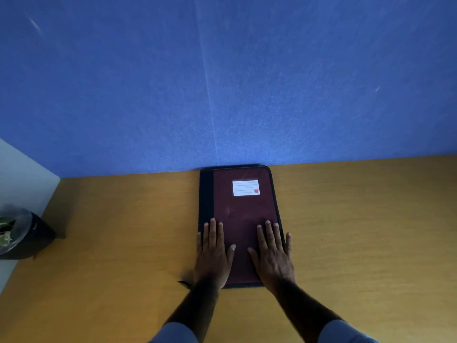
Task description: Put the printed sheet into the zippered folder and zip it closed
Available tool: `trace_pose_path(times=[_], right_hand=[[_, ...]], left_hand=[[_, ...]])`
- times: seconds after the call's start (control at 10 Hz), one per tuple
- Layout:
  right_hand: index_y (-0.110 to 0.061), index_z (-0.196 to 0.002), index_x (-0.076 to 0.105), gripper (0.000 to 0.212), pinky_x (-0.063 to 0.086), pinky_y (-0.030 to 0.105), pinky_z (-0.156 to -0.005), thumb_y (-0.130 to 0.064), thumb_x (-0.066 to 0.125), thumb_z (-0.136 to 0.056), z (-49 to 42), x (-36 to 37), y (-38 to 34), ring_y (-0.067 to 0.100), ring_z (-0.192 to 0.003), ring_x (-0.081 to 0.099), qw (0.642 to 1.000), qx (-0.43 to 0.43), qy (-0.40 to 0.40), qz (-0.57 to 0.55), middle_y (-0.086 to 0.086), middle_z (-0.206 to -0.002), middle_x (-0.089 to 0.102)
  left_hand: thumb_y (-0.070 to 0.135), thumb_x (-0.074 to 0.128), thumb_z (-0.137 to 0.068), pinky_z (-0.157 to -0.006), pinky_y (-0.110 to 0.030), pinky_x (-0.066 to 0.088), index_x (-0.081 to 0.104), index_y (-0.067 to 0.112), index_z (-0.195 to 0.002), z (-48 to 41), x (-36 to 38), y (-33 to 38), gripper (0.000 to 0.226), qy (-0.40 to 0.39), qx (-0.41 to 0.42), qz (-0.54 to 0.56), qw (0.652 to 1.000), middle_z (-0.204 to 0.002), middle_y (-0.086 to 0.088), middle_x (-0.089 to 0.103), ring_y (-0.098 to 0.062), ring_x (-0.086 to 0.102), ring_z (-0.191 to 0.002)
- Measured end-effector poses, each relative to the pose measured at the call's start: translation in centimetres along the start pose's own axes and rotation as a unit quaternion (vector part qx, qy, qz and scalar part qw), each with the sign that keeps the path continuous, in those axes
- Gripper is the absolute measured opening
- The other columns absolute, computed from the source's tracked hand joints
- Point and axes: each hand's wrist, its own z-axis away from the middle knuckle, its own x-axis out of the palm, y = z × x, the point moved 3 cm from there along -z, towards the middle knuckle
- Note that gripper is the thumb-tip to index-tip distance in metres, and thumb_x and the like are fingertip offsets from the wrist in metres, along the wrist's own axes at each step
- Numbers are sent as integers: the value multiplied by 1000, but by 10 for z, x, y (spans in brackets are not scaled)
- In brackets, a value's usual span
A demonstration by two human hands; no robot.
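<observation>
A dark red zippered folder [241, 214] with a black spine and a white label lies closed and flat on the wooden table, its far edge against the blue wall. My left hand [214, 253] rests flat on its near left part, fingers straight. My right hand [273, 253] lies flat on its near right part, fingers spread. A short black zipper pull [183, 283] sticks out on the table by the folder's near left corner. No printed sheet is in sight.
A blue felt wall [222, 82] rises right behind the table [358, 231]. At the far left stands a dark pot [22, 237] with a green plant, beside a white panel. Bare wood lies on both sides of the folder.
</observation>
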Motion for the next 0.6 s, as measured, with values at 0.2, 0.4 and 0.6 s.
trace_pose_path(times=[0.2,0.4,0.6], right_hand=[[-15,-159,27,75,10,54,-120,-61,28,-100,-5,-18,-2,32,-154,17,999,-22,32,1,13,-166,23],[-15,-159,26,75,3,52,-121,-61,26,-99,-25,-63,0,32,-154,9,995,-36,87,7,16,-166,20],[-10,-156,34,74,9,57,-120,-59,16,-103,-57,-125,-1,38,-151,24,987,-46,155,-22,20,-163,28]], left_hand=[[56,28,-100,-123,-42,3,27,9,-159,-1,-17,-5,75,16,22,-24,999,-169,-12,12,-28,16,-155],[57,26,-102,-123,-42,0,25,9,-159,-21,-64,-12,75,76,25,-31,996,-169,-12,9,-28,16,-155],[55,29,-102,-123,-49,13,28,5,-158,-53,-135,-6,75,153,40,-21,987,-168,-14,16,-31,19,-155]])
